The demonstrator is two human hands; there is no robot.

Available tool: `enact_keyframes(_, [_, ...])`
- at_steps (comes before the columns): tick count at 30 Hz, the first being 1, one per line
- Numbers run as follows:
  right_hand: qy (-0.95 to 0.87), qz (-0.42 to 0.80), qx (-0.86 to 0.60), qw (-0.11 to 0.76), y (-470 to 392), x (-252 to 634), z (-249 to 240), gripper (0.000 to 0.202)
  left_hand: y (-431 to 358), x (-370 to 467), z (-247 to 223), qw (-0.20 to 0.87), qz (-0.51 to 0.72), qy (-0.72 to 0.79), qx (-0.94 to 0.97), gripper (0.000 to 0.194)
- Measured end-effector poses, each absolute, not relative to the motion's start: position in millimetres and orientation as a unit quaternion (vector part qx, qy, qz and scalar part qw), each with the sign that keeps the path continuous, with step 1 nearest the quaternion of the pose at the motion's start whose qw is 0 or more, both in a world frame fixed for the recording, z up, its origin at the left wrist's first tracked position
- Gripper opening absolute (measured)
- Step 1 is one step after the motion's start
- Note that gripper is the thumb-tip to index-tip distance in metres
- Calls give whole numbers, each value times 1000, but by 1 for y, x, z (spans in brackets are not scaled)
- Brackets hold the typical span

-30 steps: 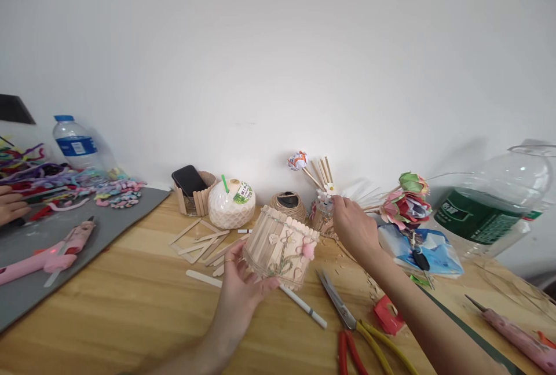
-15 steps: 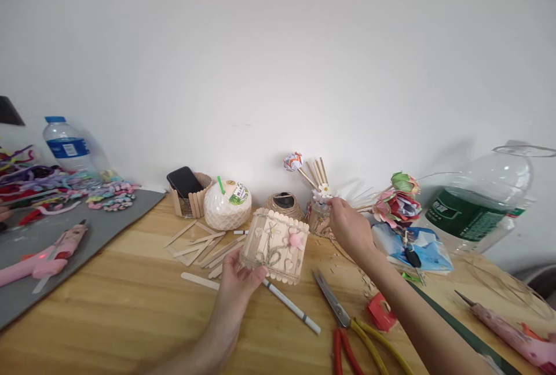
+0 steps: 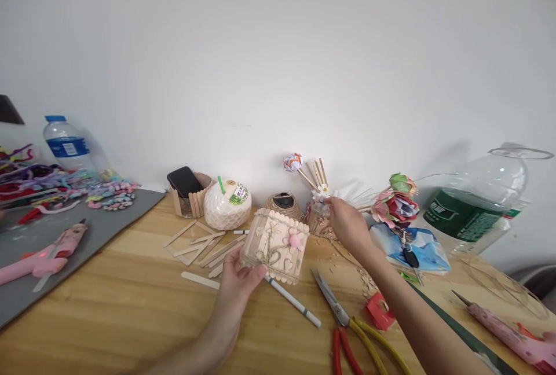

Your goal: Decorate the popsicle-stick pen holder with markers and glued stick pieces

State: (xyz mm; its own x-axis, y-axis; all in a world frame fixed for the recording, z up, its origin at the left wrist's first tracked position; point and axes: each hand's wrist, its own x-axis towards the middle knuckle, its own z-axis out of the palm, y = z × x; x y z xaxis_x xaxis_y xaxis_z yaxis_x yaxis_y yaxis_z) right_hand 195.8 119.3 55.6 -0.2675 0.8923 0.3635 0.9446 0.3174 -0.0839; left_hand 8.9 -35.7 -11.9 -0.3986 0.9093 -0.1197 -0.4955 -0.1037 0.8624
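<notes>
My left hand (image 3: 240,282) grips the lower left corner of a craft-stick box (image 3: 278,245), tilted above the table, with twine, small wooden shapes and a pink pompom flower on its face. My right hand (image 3: 347,224) reaches to a decorated holder (image 3: 319,219) at the back. Its fingertips are pinched beside a small white flower (image 3: 322,190); what they hold, if anything, is hidden. Sticks and a paper flower (image 3: 292,162) stand up out of that holder.
Scissors (image 3: 341,314), a white pen (image 3: 293,302) and loose sticks (image 3: 208,245) lie in front. Behind are a coconut (image 3: 227,210), twine roll (image 3: 284,205) and phone (image 3: 185,182). Pink glue guns (image 3: 52,253) flank the table; a large bottle (image 3: 473,207) stands right.
The items at the right, such as the large bottle and the paper flowers, appear shifted slightly left. Both hands have stayed nearly where they were.
</notes>
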Motion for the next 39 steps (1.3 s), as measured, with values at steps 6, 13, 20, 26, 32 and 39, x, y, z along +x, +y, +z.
enact_keyframes(6, [-767,-59,-593,239,119,198,56,27,-36,10,-7,498,709,453,212,61])
enact_keyframes(13, [-722,-15,-600,344,132,191,41,20,-33,9,-10,507,711,440,210,67])
enact_keyframes(20, [-659,-29,-578,480,121,177,52,24,-28,9,-25,493,718,435,228,66])
enact_keyframes(26, [-658,-73,-436,610,95,173,76,16,-27,9,-25,459,736,428,253,64])
enact_keyframes(32, [-608,173,-246,735,42,174,89,6,-35,13,-13,463,729,431,261,74])
enact_keyframes(39, [-335,629,-273,646,18,180,80,35,-49,27,-8,461,740,435,226,78])
